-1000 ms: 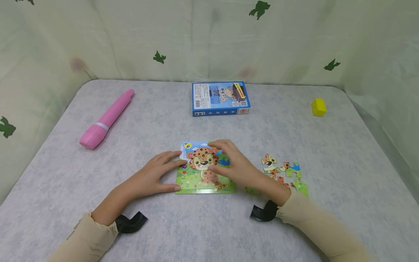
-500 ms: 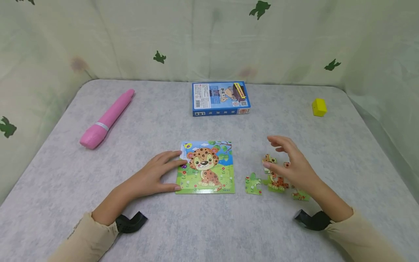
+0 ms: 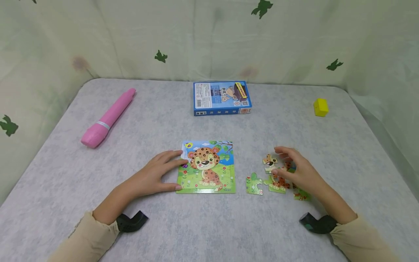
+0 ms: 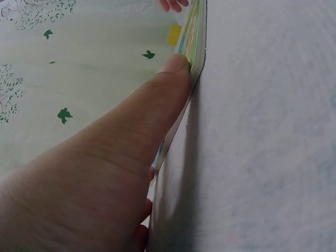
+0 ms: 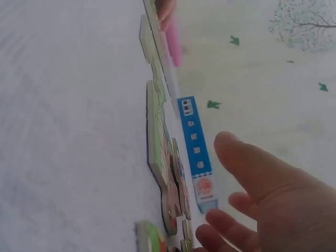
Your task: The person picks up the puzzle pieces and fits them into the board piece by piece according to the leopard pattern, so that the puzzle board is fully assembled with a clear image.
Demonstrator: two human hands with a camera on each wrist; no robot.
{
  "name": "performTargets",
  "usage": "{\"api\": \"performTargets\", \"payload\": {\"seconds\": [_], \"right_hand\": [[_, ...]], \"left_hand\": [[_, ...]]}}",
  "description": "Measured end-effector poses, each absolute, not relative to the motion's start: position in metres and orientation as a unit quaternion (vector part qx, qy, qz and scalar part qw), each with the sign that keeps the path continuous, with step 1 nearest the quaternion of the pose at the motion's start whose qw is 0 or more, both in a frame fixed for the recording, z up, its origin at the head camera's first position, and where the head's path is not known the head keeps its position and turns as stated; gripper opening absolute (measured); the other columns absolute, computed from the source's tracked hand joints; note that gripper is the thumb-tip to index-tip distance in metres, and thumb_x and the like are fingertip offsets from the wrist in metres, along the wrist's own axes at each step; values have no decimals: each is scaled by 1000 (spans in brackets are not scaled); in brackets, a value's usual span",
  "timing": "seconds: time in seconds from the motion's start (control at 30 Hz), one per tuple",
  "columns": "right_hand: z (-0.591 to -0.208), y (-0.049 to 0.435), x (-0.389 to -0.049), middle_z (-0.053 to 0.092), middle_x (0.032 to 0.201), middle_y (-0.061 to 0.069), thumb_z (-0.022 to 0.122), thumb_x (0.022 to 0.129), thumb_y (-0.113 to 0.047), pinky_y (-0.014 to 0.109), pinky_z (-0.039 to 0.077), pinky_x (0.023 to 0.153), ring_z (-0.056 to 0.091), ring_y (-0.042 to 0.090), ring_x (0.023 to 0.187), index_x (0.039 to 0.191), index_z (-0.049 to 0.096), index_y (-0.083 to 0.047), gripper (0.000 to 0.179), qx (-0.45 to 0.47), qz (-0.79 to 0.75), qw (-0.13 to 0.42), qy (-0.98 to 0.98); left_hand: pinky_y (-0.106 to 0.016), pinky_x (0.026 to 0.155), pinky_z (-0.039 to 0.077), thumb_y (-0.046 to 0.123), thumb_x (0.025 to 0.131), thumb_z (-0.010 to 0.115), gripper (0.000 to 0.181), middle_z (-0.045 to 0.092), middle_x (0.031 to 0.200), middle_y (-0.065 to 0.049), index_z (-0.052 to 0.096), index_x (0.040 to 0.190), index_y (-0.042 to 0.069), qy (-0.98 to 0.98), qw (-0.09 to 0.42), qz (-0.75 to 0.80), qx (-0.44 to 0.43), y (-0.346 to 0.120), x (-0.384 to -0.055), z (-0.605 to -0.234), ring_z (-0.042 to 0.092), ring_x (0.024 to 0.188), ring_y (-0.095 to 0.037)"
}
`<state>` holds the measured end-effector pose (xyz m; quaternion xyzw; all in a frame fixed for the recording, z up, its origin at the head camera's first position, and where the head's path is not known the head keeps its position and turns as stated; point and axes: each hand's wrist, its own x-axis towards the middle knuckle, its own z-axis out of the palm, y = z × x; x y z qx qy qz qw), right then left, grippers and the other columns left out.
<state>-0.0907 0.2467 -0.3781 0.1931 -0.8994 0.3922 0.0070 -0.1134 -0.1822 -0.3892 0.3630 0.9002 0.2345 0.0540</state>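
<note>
A square picture puzzle (image 3: pixel 206 171) of a cartoon leopard lies flat in the middle of the table. At its left edge rests my left hand (image 3: pixel 157 171), fingers spread over the rim and thumb on the lower left corner. In the left wrist view the thumb (image 4: pixel 142 115) presses along the board's edge. To the right lie several loose jigsaw pieces (image 3: pixel 253 185), one with the leopard's face (image 3: pixel 269 163). Over them hovers my right hand (image 3: pixel 302 173), thumb and fingers apart with nothing between them. It hides some pieces from the head camera.
A blue box (image 3: pixel 222 98) lies at the back middle. At the back left is a pink microphone-shaped object (image 3: pixel 109 118). A small yellow block (image 3: pixel 320 107) sits at the back right. Pale curtains (image 3: pixel 209 40) with green bird shapes surround the table (image 3: pixel 209 229).
My right hand has moved from above the puzzle's right side across to the loose pieces, then slightly farther right and lower. My left hand has stayed at the puzzle's left edge.
</note>
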Motion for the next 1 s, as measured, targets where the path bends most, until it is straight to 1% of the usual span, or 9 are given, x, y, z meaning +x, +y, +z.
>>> {"api": "performTargets", "payload": {"seconds": [0.1,0.17,0.27,0.4,0.5,0.63,0.77,0.93,1.0], "right_hand": [[-383,250,-92,47,124,11,70,79,-19,27,36,86,45,24,108,130,41,-4,61,181,387,-11,-904],[-385,252,-93,46,126,9,69,79,-23,31,35,89,43,23,111,131,41,-6,62,175,384,-30,-906],[-387,255,-95,43,129,9,70,78,-28,41,33,92,40,24,116,132,40,-6,66,181,375,-54,-908],[-385,258,-96,40,131,10,70,78,-31,46,31,93,36,26,119,133,39,-5,69,194,362,-79,-908],[-383,260,-95,39,132,10,69,78,-32,48,30,93,35,27,119,133,40,-6,67,202,349,-90,-910],[-382,259,-95,40,128,9,69,78,-33,49,32,91,36,27,116,132,44,-9,64,212,333,-83,-915],[-382,257,-94,43,123,10,69,78,-33,49,35,87,38,27,111,131,47,-7,63,212,323,-69,-920],[-381,253,-92,46,118,9,70,78,-29,42,40,75,42,21,96,129,48,-6,60,208,326,-36,-921],[-379,249,-91,47,117,9,71,78,-27,40,40,72,43,20,93,129,48,-6,60,210,329,-18,-920]], "left_hand": [[-52,101,16,56,75,62,71,26,143,-5,41,135,24,900,54,234,363,-182,-114,-389,20,129,-31],[-52,101,16,57,75,62,72,25,143,-5,41,135,24,900,54,233,363,-182,-114,-389,20,129,-31],[-52,101,16,57,75,62,72,25,143,-5,41,135,24,901,55,233,362,-182,-113,-389,20,129,-31],[-52,101,16,58,75,61,72,25,144,-4,41,135,24,902,58,231,360,-182,-113,-389,20,129,-31],[-52,101,16,57,75,61,72,25,144,-4,41,135,24,903,60,231,358,-182,-113,-389,20,129,-31],[-52,101,16,57,75,62,72,25,144,-5,41,135,24,903,60,232,356,-182,-113,-389,20,129,-31],[-52,101,16,57,75,61,72,25,143,-5,41,135,24,903,60,232,356,-182,-113,-389,20,129,-31],[-53,100,17,58,75,61,71,26,143,-6,41,135,24,904,60,229,357,-182,-113,-390,20,129,-32],[-53,100,17,57,75,61,71,26,143,-6,41,135,24,904,56,226,358,-181,-113,-390,21,128,-32]]}}
